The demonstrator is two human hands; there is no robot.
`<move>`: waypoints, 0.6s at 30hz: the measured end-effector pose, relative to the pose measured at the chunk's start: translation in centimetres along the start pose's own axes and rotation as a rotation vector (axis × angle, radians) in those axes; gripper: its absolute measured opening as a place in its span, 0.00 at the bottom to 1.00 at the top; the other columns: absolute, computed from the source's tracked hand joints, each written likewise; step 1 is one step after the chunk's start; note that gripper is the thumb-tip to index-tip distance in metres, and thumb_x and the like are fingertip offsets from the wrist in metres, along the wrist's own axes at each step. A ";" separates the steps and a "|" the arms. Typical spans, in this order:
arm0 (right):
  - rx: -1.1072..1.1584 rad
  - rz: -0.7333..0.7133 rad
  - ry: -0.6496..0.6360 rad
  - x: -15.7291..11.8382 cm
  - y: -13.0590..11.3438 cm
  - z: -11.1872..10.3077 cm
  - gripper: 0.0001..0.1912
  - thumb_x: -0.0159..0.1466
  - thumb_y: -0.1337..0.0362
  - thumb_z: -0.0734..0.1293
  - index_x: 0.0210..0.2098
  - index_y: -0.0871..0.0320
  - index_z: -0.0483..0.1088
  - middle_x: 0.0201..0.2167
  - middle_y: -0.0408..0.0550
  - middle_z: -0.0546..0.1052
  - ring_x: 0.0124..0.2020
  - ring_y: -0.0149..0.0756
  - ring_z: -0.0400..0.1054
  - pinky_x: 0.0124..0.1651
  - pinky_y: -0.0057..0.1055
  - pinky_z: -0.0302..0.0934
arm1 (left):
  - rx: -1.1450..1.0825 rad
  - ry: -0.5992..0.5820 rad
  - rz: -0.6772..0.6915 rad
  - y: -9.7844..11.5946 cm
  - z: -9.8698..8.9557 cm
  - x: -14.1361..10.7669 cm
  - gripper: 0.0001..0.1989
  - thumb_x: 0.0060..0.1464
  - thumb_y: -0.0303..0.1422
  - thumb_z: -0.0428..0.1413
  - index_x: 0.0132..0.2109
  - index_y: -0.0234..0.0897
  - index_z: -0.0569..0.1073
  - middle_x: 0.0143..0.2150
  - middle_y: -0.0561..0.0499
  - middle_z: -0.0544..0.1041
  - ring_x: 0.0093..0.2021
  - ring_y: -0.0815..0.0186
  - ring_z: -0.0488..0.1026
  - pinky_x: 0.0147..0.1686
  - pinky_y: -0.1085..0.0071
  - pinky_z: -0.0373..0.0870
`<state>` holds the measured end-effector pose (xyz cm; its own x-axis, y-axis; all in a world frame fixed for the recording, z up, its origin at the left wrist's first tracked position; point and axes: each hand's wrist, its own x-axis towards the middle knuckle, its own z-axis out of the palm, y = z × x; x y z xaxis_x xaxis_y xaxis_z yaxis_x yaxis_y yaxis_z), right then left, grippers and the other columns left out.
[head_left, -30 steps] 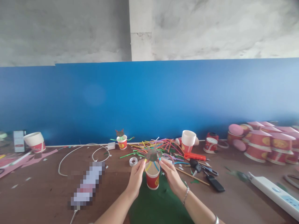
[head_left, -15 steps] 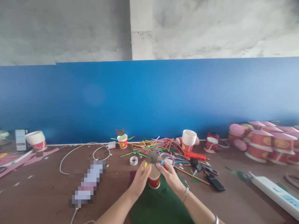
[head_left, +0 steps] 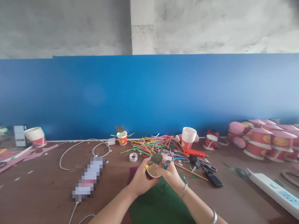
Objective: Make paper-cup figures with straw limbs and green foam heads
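Just above a green sheet (head_left: 161,202), a small red-and-white paper cup (head_left: 153,171) is in my hands. My left hand (head_left: 139,179) wraps round its left side, fingers curled. On the far side of the rim sits a dark green round piece (head_left: 157,158), with a yellow strip (head_left: 149,166) at the left and a blue strip (head_left: 166,165) at the right. My right hand (head_left: 171,175) is closed at the rim's right, by the blue strip; its fingertips are partly hidden, so what they pinch is unclear.
Behind my hands lie a heap of coloured strips (head_left: 151,143), a tape roll (head_left: 133,157) and a cup with a cat-eared figure (head_left: 122,140). At right are a red-handled tool (head_left: 195,152), keys (head_left: 195,162), stacked cups (head_left: 259,140) and a power strip (head_left: 273,193). A blurred-out phone (head_left: 88,177) lies left.
My left hand has shifted from holding the yellow strip side to wrapping round the cup. The cup tips so its opening shows more, and my right hand has curled in closer to the rim.
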<state>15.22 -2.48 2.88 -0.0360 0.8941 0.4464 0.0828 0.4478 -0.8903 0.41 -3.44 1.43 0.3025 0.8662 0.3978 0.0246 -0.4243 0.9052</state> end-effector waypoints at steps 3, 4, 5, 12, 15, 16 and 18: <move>-0.055 -0.020 0.005 -0.2 -0.1 -0.2 0.02 0.51 0.65 0.69 0.24 0.57 0.74 0.19 0.41 0.62 0.28 0.35 0.58 0.33 0.30 0.57 | 0.031 0.028 0.030 -0.2 -0.1 -0.1 0.29 0.41 0.30 0.63 0.52 0.38 0.66 0.51 0.43 0.72 0.52 0.53 0.68 0.53 0.59 0.61; -0.063 -0.021 0.000 -0.2 0.0 -0.2 0.02 0.51 0.65 0.69 0.24 0.57 0.74 0.20 0.41 0.63 0.28 0.35 0.58 0.33 0.30 0.57 | 0.035 0.035 0.035 -0.2 -0.2 -0.1 0.29 0.41 0.30 0.63 0.52 0.38 0.67 0.51 0.43 0.72 0.52 0.52 0.68 0.54 0.59 0.61; -0.071 -0.024 -0.011 -0.3 0.1 -0.2 0.02 0.52 0.65 0.68 0.26 0.57 0.75 0.21 0.42 0.64 0.28 0.34 0.58 0.33 0.30 0.57 | 0.039 0.041 0.038 -0.3 -0.2 -0.1 0.30 0.40 0.30 0.64 0.52 0.38 0.67 0.51 0.43 0.72 0.51 0.52 0.68 0.54 0.59 0.61; -0.156 -0.160 -0.056 -0.4 1.2 -0.4 0.08 0.52 0.70 0.66 0.31 0.55 0.75 0.32 0.46 0.70 0.35 0.37 0.63 0.40 0.33 0.60 | 0.126 -0.011 0.094 0.0 -0.2 0.0 0.28 0.44 0.29 0.60 0.54 0.38 0.63 0.54 0.44 0.70 0.54 0.55 0.67 0.54 0.58 0.62; -0.224 -0.226 -0.057 -0.5 1.0 -0.4 0.12 0.50 0.74 0.65 0.31 0.54 0.74 0.32 0.45 0.70 0.37 0.38 0.64 0.43 0.34 0.59 | 0.150 -0.020 0.111 0.0 -0.2 0.0 0.28 0.45 0.29 0.60 0.54 0.39 0.62 0.54 0.44 0.70 0.54 0.56 0.68 0.54 0.58 0.63; -0.243 -0.239 -0.056 -0.5 0.8 -0.4 0.12 0.50 0.74 0.64 0.30 0.54 0.74 0.31 0.45 0.70 0.37 0.38 0.64 0.43 0.35 0.59 | 0.153 -0.021 0.111 -0.1 -0.2 0.0 0.28 0.45 0.29 0.60 0.54 0.39 0.62 0.54 0.44 0.70 0.53 0.56 0.68 0.54 0.58 0.64; -0.273 -0.253 -0.055 -0.5 0.5 -0.4 0.12 0.49 0.75 0.64 0.30 0.54 0.74 0.31 0.45 0.69 0.37 0.39 0.64 0.42 0.35 0.59 | 0.157 -0.018 0.110 -0.2 -0.2 -0.1 0.28 0.45 0.30 0.60 0.54 0.39 0.62 0.54 0.43 0.70 0.53 0.55 0.68 0.53 0.58 0.64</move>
<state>15.63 -2.73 2.25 -0.1418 0.7578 0.6369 0.3269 0.6431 -0.6925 0.21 -3.38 1.29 0.3285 0.8078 0.4894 0.1387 -0.5538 0.8210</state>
